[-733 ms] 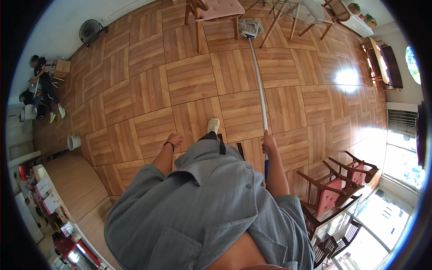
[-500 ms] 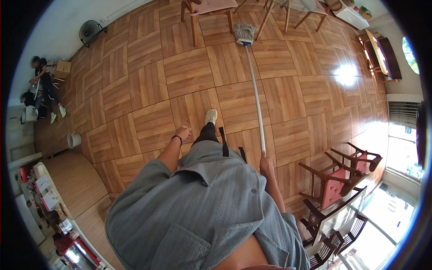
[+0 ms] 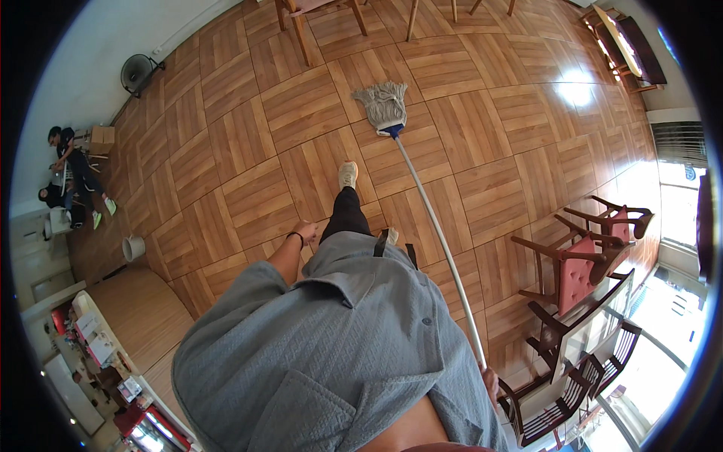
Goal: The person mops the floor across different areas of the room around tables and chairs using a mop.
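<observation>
My right hand (image 3: pixel 491 384) is closed around the upper end of a long pale handle at my right side, partly hidden by my shirt. The handle belongs to a string mop (image 3: pixel 386 108). Its grey strands lie spread on the wood-patterned floor (image 3: pixel 305 124) ahead of me, joined to the handle by a blue clamp (image 3: pixel 391 131). My left hand (image 3: pixel 305 231), with a dark band at the wrist, hangs by my left hip. Its fingers are loosely curled and nothing shows in them. One light shoe (image 3: pixel 348 175) is ahead of my body, left of the mop handle.
Wooden chair legs (image 3: pixel 301 41) stand at the far edge. Chairs with red seats (image 3: pixel 578 275) and a table are at right. At left are a floor fan (image 3: pixel 137 74), a white bucket (image 3: pixel 133 248), a counter (image 3: pixel 139 309) and two people beside a cardboard box (image 3: pixel 102 135).
The mop head has come back toward me and slightly left, away from the far chairs, its strands now fanned out. My right hand has drawn back alongside my body with the handle.
</observation>
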### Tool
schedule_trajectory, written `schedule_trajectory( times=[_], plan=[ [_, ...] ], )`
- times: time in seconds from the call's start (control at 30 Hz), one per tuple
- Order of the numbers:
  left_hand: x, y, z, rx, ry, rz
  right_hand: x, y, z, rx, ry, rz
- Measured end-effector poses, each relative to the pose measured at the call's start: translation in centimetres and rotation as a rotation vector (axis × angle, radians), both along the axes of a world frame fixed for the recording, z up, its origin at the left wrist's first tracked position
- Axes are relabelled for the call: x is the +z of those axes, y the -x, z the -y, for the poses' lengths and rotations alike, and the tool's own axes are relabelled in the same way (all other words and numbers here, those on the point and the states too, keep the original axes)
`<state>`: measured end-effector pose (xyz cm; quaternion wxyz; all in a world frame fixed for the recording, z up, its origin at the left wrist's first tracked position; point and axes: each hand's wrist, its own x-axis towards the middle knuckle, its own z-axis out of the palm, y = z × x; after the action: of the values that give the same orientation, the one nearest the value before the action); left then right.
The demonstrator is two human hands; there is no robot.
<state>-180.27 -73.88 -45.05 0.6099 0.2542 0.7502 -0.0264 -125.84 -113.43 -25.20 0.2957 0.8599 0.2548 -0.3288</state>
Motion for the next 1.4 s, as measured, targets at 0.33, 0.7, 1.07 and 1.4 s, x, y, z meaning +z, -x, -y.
schedule_trajectory(
  times=[0.33, 0.7, 1.07, 1.4],
  plan=[
    [-1.0, -0.5, -4.0, 0.002, -0.125, 0.016, 3.8, -5.5, -25.0, 0.426, -0.286, 0.158],
    [-4.0, 6.4, -9.7, 0.036, -0.119, -0.008, 2.2, 10.4, -58.9, 0.387, -0.372, -0.131],
    [2.2, 8.3, -13.3, 0.41, -0.247, 0.074, -11.7, 29.7, -74.9, 0.327, -0.483, -0.471],
    [2.3, 7.0, -4.7, 0.392, -0.095, -0.027, -14.4, 23.3, -53.9, 0.262, -0.635, -0.501]
  ],
)
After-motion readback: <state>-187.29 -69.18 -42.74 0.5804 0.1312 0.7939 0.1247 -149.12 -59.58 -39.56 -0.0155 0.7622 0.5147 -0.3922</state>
